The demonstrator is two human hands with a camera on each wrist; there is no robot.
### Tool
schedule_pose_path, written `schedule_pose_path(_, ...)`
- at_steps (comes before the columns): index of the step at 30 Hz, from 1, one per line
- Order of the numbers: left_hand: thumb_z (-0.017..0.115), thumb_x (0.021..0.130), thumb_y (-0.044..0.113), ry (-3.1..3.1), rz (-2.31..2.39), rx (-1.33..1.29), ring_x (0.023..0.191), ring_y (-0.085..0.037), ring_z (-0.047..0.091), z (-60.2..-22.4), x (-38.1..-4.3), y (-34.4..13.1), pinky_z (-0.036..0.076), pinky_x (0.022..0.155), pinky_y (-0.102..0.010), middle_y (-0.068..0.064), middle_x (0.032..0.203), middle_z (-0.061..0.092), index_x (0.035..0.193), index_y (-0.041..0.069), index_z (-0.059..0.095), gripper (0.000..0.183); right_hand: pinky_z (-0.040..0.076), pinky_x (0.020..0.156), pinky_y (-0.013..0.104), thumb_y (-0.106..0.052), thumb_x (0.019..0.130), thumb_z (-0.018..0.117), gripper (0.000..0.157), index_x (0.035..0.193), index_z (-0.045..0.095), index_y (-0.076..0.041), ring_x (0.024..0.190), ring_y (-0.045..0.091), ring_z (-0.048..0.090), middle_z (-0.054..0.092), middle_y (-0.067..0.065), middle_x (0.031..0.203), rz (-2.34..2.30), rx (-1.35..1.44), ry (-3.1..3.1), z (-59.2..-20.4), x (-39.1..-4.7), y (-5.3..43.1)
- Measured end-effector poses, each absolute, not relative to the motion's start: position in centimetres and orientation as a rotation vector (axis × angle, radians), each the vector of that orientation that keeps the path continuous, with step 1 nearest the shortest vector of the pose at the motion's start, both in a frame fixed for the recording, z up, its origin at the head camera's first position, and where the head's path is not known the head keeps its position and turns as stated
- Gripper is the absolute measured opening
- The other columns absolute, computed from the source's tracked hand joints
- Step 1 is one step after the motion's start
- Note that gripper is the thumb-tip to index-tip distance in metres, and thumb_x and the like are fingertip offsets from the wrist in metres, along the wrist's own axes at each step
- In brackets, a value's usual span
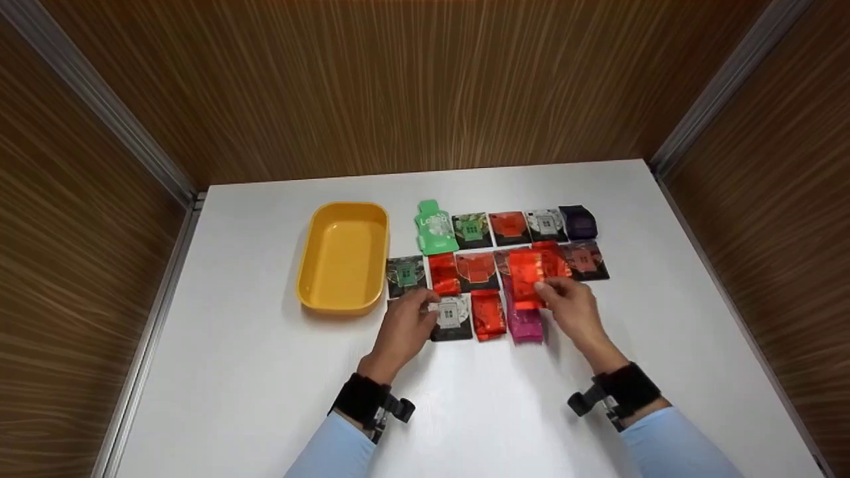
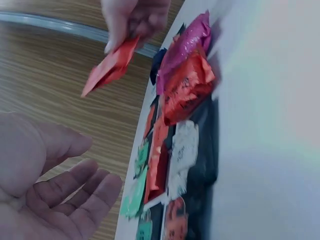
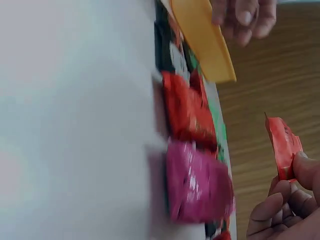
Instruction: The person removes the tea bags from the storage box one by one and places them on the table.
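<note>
My right hand (image 1: 575, 311) pinches a shiny red sachet (image 1: 524, 272) between thumb and fingers, raised above the rows of packets. In the right wrist view that same red sachet (image 3: 283, 142) stands clear of the table. My left hand (image 1: 405, 326) hovers over the near left end of the rows with its fingers loosely bent, and nothing lies in its grasp in the left wrist view. Below it is a black packet with a white label (image 1: 451, 316). Another red sachet (image 1: 489, 315) and a magenta sachet (image 1: 526, 326) lie in the nearest row.
A yellow tray (image 1: 304, 265) stands left of the packets. The back row includes a green pouch (image 1: 435, 229), several square packets and a dark purple sachet (image 1: 580, 222). Wood-grain panels (image 1: 425, 86) border the white table (image 1: 252, 372) at the back and sides.
</note>
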State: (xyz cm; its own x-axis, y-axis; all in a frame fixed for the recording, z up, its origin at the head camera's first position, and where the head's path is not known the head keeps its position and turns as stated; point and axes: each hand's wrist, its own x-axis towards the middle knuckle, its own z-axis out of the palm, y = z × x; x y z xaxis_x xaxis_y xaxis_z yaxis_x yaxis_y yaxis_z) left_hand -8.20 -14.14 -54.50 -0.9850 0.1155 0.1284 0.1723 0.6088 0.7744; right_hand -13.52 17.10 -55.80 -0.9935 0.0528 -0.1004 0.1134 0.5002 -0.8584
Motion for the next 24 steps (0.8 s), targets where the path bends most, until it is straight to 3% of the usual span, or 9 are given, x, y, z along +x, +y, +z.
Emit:
schedule_pose_path(5,0.071,0.097,0.006,-2.745,-1.211,-0.235,0.089,-0.02,0.061,-55.7,-7.5,-15.8,0.052,0.08,-0.037,-0.005,0.096,0.068,0.109,0.008,0.074,0.012,0.051,0.07,0.027,-0.033,0.104,0.067,0.042,0.122,0.072,0.005,0.084,0.015,0.062,0.076,0.016,0.105,-1.341,0.222,2.725,-57.1,-13.1,22.0)
schedule_pose_path(7,0.072,0.098,0.005,-2.727,-1.216,-0.236,0.094,-0.021,0.064,-56.1,-7.2,-16.2,0.054,0.083,-0.038,-0.006,0.101,0.071,0.106,0.008,0.074,0.009,0.048,0.068,0.027,-0.033,0.104,0.067,0.042,0.12,0.073,0.006,0.083,0.016,0.059,0.075,0.014,0.101,-1.279,0.232,2.728,-57.7,-13.1,22.8)
schedule_pose_path(12,0.07,0.098,0.002,-2.702,-1.281,-0.241,0.105,-0.028,0.068,-56.6,-6.6,-16.8,0.057,0.089,-0.041,-0.012,0.115,0.075,0.104,0.005,0.073,0.007,0.047,0.067,0.028,-0.032,0.103,0.067,0.039,0.112,0.076,0.005,0.08,0.017,0.06,0.075,0.01,0.093,-1.164,0.206,2.724,-58.3,-13.0,23.1)
schedule_pose_path(17,0.072,0.097,0.005,-2.776,-1.207,-0.149,0.099,-0.03,0.064,-56.9,-5.7,-17.9,0.054,0.087,-0.047,-0.013,0.104,0.073,0.11,0.004,0.073,0.013,0.047,0.064,0.029,-0.032,0.101,0.068,0.039,0.108,0.077,0.006,0.078,0.02,0.061,0.075,0.01,0.088,-1.092,0.2,2.744,-58.3,-13.0,22.8)
schedule_pose_path(24,0.073,0.095,0.007,-2.849,-1.129,0.0,0.1,-0.028,0.063,-57.8,-4.0,-20.3,0.052,0.087,-0.046,-0.011,0.107,0.073,0.11,0.007,0.074,0.015,0.046,0.061,0.03,-0.036,0.102,0.067,0.041,0.104,0.076,0.004,0.074,0.02,0.06,0.073,0.009,0.083,-1.071,0.216,2.756,-58.5,-12.8,22.9)
